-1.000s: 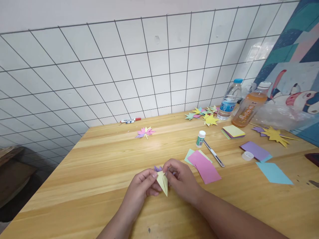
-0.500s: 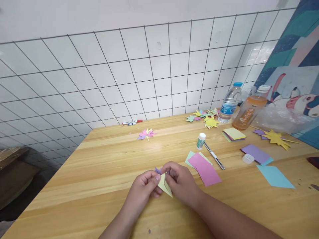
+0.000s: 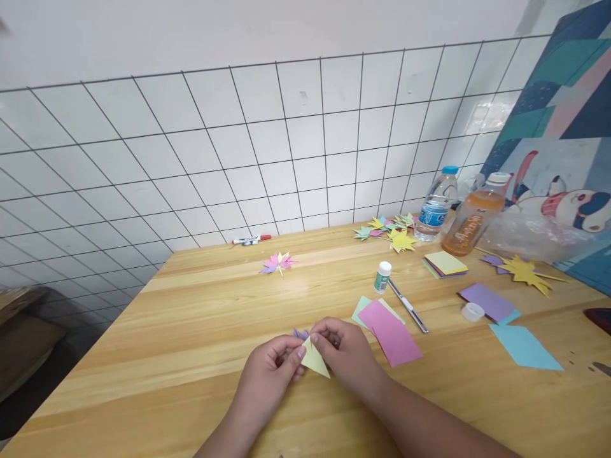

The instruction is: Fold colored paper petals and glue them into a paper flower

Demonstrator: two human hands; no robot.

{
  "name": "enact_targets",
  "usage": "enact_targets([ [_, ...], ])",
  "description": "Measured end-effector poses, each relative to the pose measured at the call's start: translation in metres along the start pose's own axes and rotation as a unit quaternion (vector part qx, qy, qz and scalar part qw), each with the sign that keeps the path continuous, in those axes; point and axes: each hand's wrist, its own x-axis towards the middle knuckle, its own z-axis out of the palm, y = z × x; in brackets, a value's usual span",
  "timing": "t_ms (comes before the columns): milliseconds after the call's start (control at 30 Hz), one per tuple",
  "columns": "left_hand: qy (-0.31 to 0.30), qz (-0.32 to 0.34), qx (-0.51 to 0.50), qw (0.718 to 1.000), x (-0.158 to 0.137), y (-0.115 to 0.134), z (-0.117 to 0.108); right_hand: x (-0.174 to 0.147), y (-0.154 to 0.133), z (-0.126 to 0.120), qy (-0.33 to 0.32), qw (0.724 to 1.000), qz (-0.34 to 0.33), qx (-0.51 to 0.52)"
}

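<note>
Left hand: the left hand (image 3: 268,374) pinches the near-left edge of the folded paper, thumb on top, fingers curled beneath.
Right hand: the right hand (image 3: 352,357) has its thumb and forefinger closed on the upper corner of that paper, the other fingers bent inward.
Folded paper: the pale yellow folded paper (image 3: 316,362), matte and thin, sits between both hands above the near part of the worktop (image 3: 181,369), tapering to a sharp point at lower right.
Purple piece: pointed purple paper (image 3: 300,334) peeks out just beyond the fingertips; whether it is held too or lies on the wood, I can't tell.
Worktop: smooth, light-brown wood with long streaked grain.
Loose sheets: a flat pink rectangle (image 3: 394,340) overlaps a pale green sheet (image 3: 360,312), right of the hands.
Tools: a white-capped glue stick (image 3: 382,278) stands upright beside a slim metallic cutter (image 3: 408,306).
Paper leaf: a many-pointed pink, lilac and yellow leaf (image 3: 278,262) lies flat farther back.
Bottles: clear plastic, one with a blue label (image 3: 433,214), one of orange drink (image 3: 474,219).
</note>
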Motion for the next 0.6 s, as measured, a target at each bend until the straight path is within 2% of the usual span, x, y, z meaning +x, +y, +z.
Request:
enact_targets([
  [133, 0.017, 0.015, 0.007, 1.000, -0.0003, -0.0016, 0.0006, -0.0027, -0.0051, -0.0004, -0.028, 0.999, -0.029, 0.004],
  [400, -0.001, 0.033, 0.034, 0.999, -0.0029, -0.0005, 0.0001, -0.0016, 0.0015, -0.0002, -0.002, 1.000, -0.021, 0.020],
  [500, -0.019, 0.029, 0.043, 0.998, -0.0049, 0.0014, 0.0006, -0.0020, 0.0019, -0.0020, -0.007, 0.999, -0.049, -0.002],
  [600, -0.007, 0.025, 0.056, 0.998, -0.0056, 0.0011, 0.0006, -0.0026, 0.0009, -0.0026, -0.003, 0.997, -0.074, -0.034],
])
